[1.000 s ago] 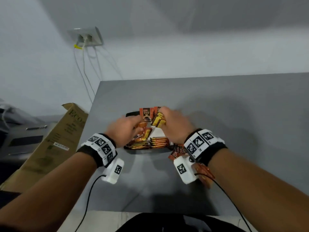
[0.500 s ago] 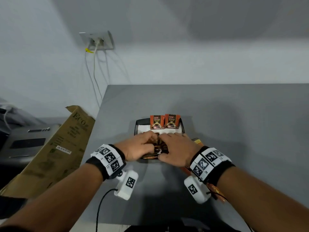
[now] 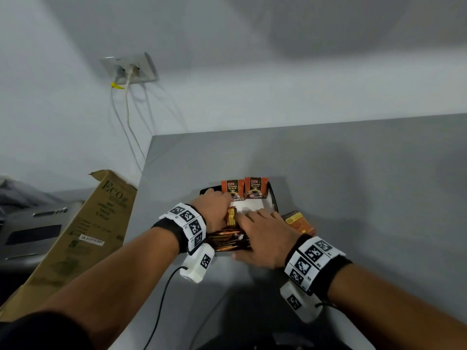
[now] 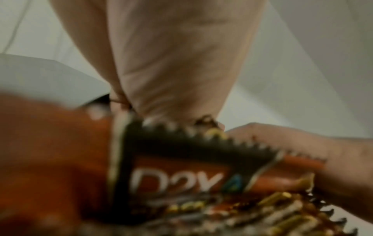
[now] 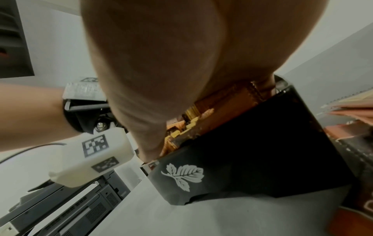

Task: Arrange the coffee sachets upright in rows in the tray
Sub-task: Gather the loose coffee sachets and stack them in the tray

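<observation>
A black tray (image 3: 274, 198) with a white floor holds two orange sachets (image 3: 255, 187) upright against its far wall. At the near end lies a stack of sachets (image 3: 227, 242), also seen over the tray's leaf-printed wall (image 5: 252, 159). My left hand (image 3: 212, 210) reaches along the tray's left side, fingers straight, tips by the back-left sachet (image 3: 232, 189). A tilted sachet (image 4: 181, 175) stands on edge in front of its palm. My right hand (image 3: 262, 233) lies flat on the stack, with the thumb at the tray's near edge.
A few loose sachets (image 3: 298, 222) lie on the grey table just right of the tray. A cardboard box (image 3: 83, 236) leans at the table's left edge beside a printer (image 3: 30, 233). Cables hang from a wall socket (image 3: 129, 69).
My left hand has moved from the near stack toward the tray's far end. One sachet now stands on edge between the hands. The right hand stays over the stack.
</observation>
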Demonstrator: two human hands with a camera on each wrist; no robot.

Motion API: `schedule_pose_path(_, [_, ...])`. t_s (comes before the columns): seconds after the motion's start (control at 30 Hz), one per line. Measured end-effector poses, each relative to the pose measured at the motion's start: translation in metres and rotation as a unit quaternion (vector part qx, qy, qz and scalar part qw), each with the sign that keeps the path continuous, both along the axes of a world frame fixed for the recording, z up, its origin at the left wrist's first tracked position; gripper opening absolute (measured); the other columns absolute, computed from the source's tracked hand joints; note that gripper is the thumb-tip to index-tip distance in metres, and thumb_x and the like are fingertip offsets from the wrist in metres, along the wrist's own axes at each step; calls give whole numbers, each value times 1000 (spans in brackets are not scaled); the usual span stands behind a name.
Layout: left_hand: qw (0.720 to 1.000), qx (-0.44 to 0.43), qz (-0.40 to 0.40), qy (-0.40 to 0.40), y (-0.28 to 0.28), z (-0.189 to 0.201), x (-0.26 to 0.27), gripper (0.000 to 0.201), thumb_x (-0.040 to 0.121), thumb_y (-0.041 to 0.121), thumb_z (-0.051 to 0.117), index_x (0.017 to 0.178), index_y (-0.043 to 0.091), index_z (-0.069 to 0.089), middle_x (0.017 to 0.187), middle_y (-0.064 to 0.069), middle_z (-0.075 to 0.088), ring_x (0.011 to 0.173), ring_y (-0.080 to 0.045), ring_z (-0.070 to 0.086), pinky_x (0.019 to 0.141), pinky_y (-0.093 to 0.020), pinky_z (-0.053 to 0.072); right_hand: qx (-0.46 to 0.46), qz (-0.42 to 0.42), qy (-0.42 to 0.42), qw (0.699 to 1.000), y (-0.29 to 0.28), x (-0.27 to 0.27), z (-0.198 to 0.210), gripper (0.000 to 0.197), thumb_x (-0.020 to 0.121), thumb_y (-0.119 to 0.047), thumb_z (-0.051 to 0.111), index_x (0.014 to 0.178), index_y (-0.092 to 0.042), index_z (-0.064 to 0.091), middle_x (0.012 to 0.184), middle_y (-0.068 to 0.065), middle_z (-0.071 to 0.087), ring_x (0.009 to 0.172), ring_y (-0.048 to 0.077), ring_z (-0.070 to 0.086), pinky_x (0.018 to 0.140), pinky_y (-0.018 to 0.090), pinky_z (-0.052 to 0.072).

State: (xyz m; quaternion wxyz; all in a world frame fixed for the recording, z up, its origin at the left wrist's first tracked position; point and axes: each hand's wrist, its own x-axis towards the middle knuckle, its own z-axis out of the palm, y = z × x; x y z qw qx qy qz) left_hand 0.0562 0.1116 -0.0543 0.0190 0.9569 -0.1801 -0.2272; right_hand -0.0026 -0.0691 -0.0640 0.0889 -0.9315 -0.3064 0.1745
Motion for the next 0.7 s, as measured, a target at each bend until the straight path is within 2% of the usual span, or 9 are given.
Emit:
schedule_pose_path(0.1, [999,-43,15,-11,3,1,2,17,86,23,63,102,19,59,107,-3,63,93,-21,57,78,-31,50,-3,0,11,1000,0,3,1,79,79,-69,56,136,-19,34,139,5,46,123,26,47,108,52,38])
schedule_pose_path(0.17, [997,-74,19,1,5,8,0,6,88,17,59,92,21,61,99,0,65,85,-17,60,62,-20,41,1,-7,18,1000,-1,5,2,74,79,-59,63,134,-18,36,135,4,48,121,24,48,108,50,38])
schedule_pose_path(0.2, [996,-87,20,15,6,14,-3,5,88,18,58,91,21,61,97,2,64,85,-17,60,59,-17,36,0,-8,21,1000,-2,5,2,73,80,-56,64,135,-17,36,133,4,49,121,24,48,108,49,38])
schedule_pose_path(0.27, [993,-93,30,67,8,26,-14,14,90,27,56,102,21,60,101,4,62,88,-15,58,65,-18,39,-8,-7,19,1000,-2,6,3,68,81,-53,64,133,-16,38,130,4,51,119,24,49,109,48,38])
schedule_pose_path(0.33, [989,-86,39,114,9,32,-27,43,85,38,59,125,26,52,114,5,61,95,-15,58,78,-26,46,-21,-7,15,1000,-1,6,4,66,81,-51,64,132,-17,39,129,4,52,118,25,49,109,48,38])
schedule_pose_path(0.37, [990,-79,25,117,9,32,-34,54,81,43,64,130,28,47,114,6,61,95,-15,58,81,-29,48,-25,-8,13,1000,1,6,5,67,81,-51,64,133,-17,38,130,4,51,119,25,48,109,48,37])
schedule_pose_path(0.5, [999,-35,-39,14,3,12,-57,71,63,56,76,119,26,43,105,5,58,89,-15,56,82,-29,46,-15,-24,14,1000,5,0,4,80,78,-47,67,141,-15,31,136,6,47,123,28,45,109,49,36])
schedule_pose_path(0.57, [998,-54,-14,-26,0,0,-63,68,64,49,76,117,23,42,106,1,59,91,-19,57,81,-31,47,-13,-30,-3,999,4,-3,3,79,76,-47,68,140,-16,32,134,6,47,121,28,45,107,47,38])
schedule_pose_path(0.7, [995,-88,36,-43,-6,-8,-70,61,64,47,73,109,24,39,98,0,62,80,-19,58,70,-34,52,-16,-41,-12,999,2,-7,1,70,77,-41,67,136,-17,36,132,5,50,120,27,47,105,47,40])
